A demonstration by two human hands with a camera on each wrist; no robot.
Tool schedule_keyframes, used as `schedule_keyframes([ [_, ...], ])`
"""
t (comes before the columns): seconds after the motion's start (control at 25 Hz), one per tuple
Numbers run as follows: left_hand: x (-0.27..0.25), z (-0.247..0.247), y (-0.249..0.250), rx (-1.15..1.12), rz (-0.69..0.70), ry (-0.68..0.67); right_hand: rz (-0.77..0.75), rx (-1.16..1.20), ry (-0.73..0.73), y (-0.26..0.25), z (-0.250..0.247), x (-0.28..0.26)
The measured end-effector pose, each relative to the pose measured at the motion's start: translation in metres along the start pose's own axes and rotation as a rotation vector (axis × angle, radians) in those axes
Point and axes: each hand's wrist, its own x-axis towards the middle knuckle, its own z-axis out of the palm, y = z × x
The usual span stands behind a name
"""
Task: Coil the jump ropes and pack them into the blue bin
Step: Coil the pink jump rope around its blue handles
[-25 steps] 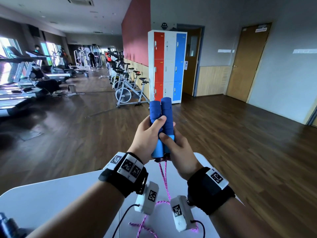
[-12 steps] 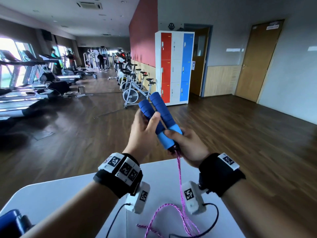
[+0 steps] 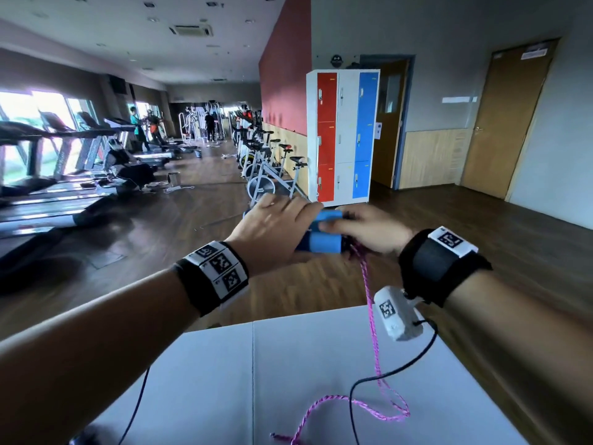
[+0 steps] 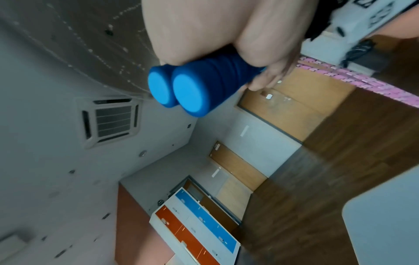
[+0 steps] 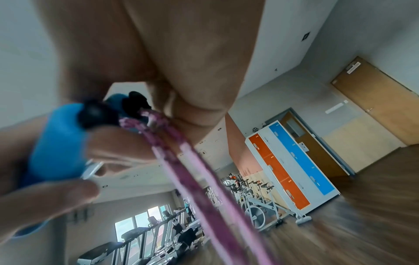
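Two blue foam jump-rope handles (image 3: 322,234) lie side by side and level in the air beyond the white table's (image 3: 288,380) far edge. My left hand (image 3: 279,223) wraps over them from above; their round ends (image 4: 188,91) stick out past its fingers. My right hand (image 3: 365,228) pinches the handles' rope end (image 5: 59,143). The pink braided rope (image 3: 372,319) hangs from that end in two strands (image 5: 181,170). It drops to the table and lies there in a loose loop (image 3: 382,409). The blue bin is not in view.
A black sensor cable (image 3: 353,396) crosses the rope on the table. Wooden floor lies past the table edge. A red, white and blue locker (image 3: 343,136) and exercise bikes (image 3: 266,178) stand ahead, with treadmills (image 3: 48,194) at the left.
The handles have tipped from upright to level, their free ends now pointing left. My left hand has rolled over on top of them, and both hands have moved farther out from the table.
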Motion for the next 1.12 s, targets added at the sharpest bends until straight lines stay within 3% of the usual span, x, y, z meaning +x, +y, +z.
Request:
schedule_keyframes([
  [0.12,0.002,0.003,-0.001,0.029,-0.167,0.061,0.039,0.28,0.299,-0.003,0.021,0.003],
  [0.24,0.01,0.008,0.008,-0.007,-0.198,0.078,-0.019,0.146,0.593,0.001,0.04,0.015],
  [0.56,0.002,0.005,0.001,0.044,-0.257,0.052,-0.068,0.066,0.721,0.008,0.039,0.021],
  [0.96,0.004,0.009,-0.003,0.063,-0.132,0.027,-0.126,0.07,0.716,0.016,0.047,0.019],
  [1.04,0.001,0.01,-0.008,0.031,-0.135,-0.004,-0.141,0.2,0.594,0.017,0.045,0.014],
  [1.12,-0.004,0.009,-0.018,0.012,-0.147,-0.049,-0.088,0.284,0.345,0.025,0.029,0.005],
])
